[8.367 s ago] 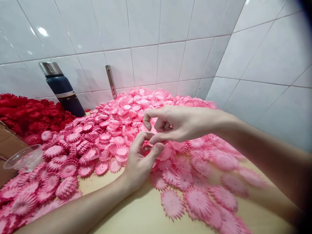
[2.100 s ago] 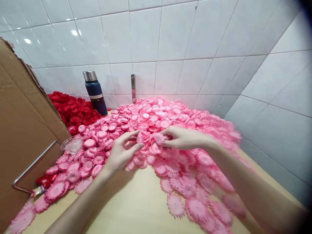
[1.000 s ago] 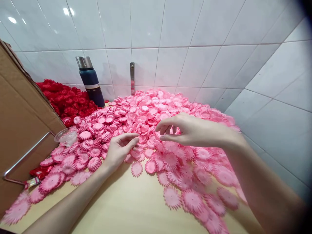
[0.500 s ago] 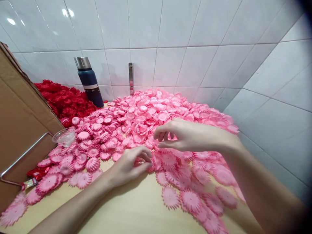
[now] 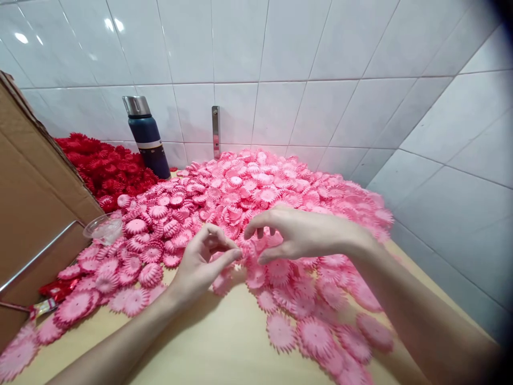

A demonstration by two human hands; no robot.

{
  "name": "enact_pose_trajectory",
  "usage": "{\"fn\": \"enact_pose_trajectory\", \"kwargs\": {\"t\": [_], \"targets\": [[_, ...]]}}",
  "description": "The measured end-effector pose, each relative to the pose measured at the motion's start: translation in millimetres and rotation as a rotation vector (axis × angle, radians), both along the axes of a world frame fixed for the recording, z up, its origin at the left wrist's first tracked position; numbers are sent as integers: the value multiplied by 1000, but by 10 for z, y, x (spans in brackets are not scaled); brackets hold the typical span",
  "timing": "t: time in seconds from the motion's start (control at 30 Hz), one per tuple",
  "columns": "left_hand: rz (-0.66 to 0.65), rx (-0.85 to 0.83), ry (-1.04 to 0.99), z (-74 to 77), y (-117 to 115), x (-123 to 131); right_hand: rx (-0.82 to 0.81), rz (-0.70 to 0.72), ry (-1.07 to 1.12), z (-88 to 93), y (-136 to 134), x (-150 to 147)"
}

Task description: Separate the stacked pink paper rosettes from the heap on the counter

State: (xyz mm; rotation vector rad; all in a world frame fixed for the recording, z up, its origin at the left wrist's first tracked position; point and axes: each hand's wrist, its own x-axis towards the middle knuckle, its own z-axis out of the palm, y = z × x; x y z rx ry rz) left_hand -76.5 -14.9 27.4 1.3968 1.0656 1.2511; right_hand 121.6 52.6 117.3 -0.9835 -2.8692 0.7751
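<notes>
My left hand [image 5: 206,262] is raised a little over the table, thumb and index fingertip pinched together. Whatever lies in that pinch is blurred against the pink behind it. Just below its thumb lies a scalloped pink flower disc [image 5: 222,282]. To the right, my right hand [image 5: 286,233] hovers over the heap of pink flower discs [image 5: 268,193], fingers curved and the thumb held apart from them. Its fingertips are close to the left hand's pinch, and pink discs show through the gap. More loose pink discs [image 5: 318,337] spread below the right hand.
A dark blue bottle [image 5: 150,147] stands at the back beside a heap of red discs [image 5: 108,168]. A cardboard box [image 5: 36,198] borders the left, near a clear plastic cup [image 5: 104,227] and a red wrapper [image 5: 58,289]. Tiled walls [image 5: 304,43] enclose the back and right.
My left hand has lifted slightly and its thumb and index have come together. My right hand has shifted a little left and down, closer to the left.
</notes>
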Motion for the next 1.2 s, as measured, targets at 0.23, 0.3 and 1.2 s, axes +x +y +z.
{"fn": "enact_pose_trajectory", "kwargs": {"t": [0.23, 0.3, 1.2], "targets": [[8, -217, -347, -9, 63, 7, -8, 97, 175, -119, 52, -110], [-16, -271, -425, -16, 70, 20, 2, 112, 205, -137, 68, -115], [99, -112, -165, -69, 38, 47, -422, 50, 458, -245, 169, -131]]}}
